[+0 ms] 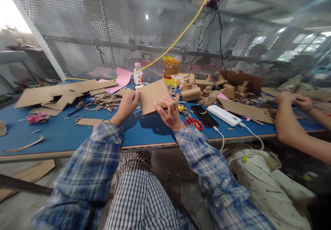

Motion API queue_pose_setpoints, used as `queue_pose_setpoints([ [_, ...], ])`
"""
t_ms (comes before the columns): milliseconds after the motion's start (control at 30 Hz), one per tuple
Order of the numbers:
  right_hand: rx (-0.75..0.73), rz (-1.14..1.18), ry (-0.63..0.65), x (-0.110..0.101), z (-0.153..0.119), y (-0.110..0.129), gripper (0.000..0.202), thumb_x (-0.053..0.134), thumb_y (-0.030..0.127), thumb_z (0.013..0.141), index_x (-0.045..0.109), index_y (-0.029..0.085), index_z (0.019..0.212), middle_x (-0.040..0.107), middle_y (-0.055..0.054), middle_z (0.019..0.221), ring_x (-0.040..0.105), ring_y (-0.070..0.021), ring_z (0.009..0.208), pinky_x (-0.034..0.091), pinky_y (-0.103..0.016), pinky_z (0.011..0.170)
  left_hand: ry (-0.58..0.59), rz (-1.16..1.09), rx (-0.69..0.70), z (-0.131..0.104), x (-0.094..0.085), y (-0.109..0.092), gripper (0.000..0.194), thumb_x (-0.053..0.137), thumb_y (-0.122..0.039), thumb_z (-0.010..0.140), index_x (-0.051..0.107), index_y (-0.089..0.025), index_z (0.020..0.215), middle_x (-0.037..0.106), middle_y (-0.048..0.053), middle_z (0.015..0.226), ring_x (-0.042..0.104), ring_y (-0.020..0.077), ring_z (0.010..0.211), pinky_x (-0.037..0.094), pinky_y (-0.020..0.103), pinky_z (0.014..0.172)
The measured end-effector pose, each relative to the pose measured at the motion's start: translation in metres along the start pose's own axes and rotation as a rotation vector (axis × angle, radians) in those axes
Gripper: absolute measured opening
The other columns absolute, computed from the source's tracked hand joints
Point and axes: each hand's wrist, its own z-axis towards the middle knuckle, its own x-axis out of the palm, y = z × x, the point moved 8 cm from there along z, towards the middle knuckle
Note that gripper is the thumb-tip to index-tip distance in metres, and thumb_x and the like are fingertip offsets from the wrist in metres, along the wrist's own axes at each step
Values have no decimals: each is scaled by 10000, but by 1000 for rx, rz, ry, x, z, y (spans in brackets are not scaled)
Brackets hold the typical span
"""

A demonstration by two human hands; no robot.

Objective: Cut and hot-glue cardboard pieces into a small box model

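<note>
A square, flat piece of brown cardboard (153,97) is held up, tilted, above the blue table (144,133). My left hand (127,107) grips its left edge, thumb on the near face and fingers behind. At the lower right corner, my right hand (170,112) has its fingers bent against the cardboard, with the thumb and index fingertips at its edge. Just right of my right hand lie red-handled scissors (193,123) and a black phone (204,116).
A white power bank (223,115) with a cable lies right of the phone. Cardboard sheets (59,92) and scraps cover the left; small cardboard pieces (190,93) and a bottle (138,75) stand behind. Another person's arms (292,119) rest at the right.
</note>
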Motion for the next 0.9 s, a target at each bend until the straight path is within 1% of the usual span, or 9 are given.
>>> queue_pose_setpoints([
  [133, 108, 77, 108, 11, 0, -9, 252, 583, 169, 964, 712, 292, 1142, 582, -94, 1117, 538, -236, 1220, 390, -490, 1101, 5, -67, 1, 1, 1, 3, 405, 358, -315, 968, 373, -229, 572, 477, 8, 538, 451, 155, 561, 345, 304, 594],
  [233, 205, 117, 101, 12, 2, -15, 233, 583, 157, 957, 711, 267, 1118, 559, -103, 1125, 535, -238, 1219, 435, -475, 1075, 16, -236, -57, 3, 5, 15, 397, 316, -370, 991, 434, -220, 642, 500, 6, 568, 484, 147, 553, 398, 290, 591],
  [333, 268, 144, 56, 10, 2, -19, 228, 538, 139, 962, 698, 233, 1094, 548, -114, 1120, 533, -241, 1203, 467, -469, 1049, -33, -370, -56, 4, 5, 24, 348, 413, -505, 974, 552, -192, 907, 634, 65, 841, 614, 169, 756, 512, 292, 694],
  [400, 301, 165, 26, 10, 1, -24, 217, 524, 137, 954, 681, 195, 1091, 542, -129, 1112, 534, -250, 1184, 479, -467, 1039, 3, -424, 14, 4, 10, 23, 580, 580, -646, 875, 519, -195, 1234, 625, 151, 1190, 641, 238, 1059, 561, 355, 846],
  [467, 330, 190, 42, 13, -1, -29, 204, 565, 161, 922, 659, 153, 1102, 538, -144, 1104, 540, -266, 1152, 494, -462, 1019, 100, -419, 151, 2, 20, 14, 1045, 754, -756, 674, 343, -230, 1478, 457, 219, 1459, 528, 349, 1315, 544, 463, 975],
  [567, 357, 246, 187, 27, -3, -35, 301, 646, 175, 847, 625, 119, 1142, 544, -155, 1112, 554, -286, 1116, 509, -459, 988, 158, -301, 329, -3, 31, 4, 1402, 841, -801, 482, 179, -243, 1585, 290, 254, 1572, 354, 460, 1449, 463, 590, 1080],
  [733, 327, 357, 440, 45, -4, -25, 494, 739, 227, 812, 567, 108, 1260, 545, -172, 1208, 551, -286, 1199, 485, -435, 1036, 120, -211, 290, -3, 30, 10, 1346, 794, -792, 593, 121, -207, 1602, 285, 258, 1569, 340, 450, 1455, 441, 592, 1111],
  [833, 323, 401, 447, 42, -5, -30, 699, 824, 351, 770, 520, 132, 1361, 521, -176, 1281, 549, -285, 1232, 476, -436, 1052, 117, -191, 274, -2, 24, 11, 1318, 797, -776, 606, 136, -203, 1592, 292, 252, 1567, 334, 443, 1455, 392, 601, 1151],
  [900, 388, 385, 420, 37, -7, -50, 796, 859, 422, 729, 514, 135, 1387, 533, -177, 1280, 563, -294, 1226, 486, -440, 1036, 93, -199, 270, -2, 15, 10, 1272, 785, -768, 633, 144, -219, 1585, 276, 238, 1578, 329, 429, 1456, 367, 599, 1170],
])
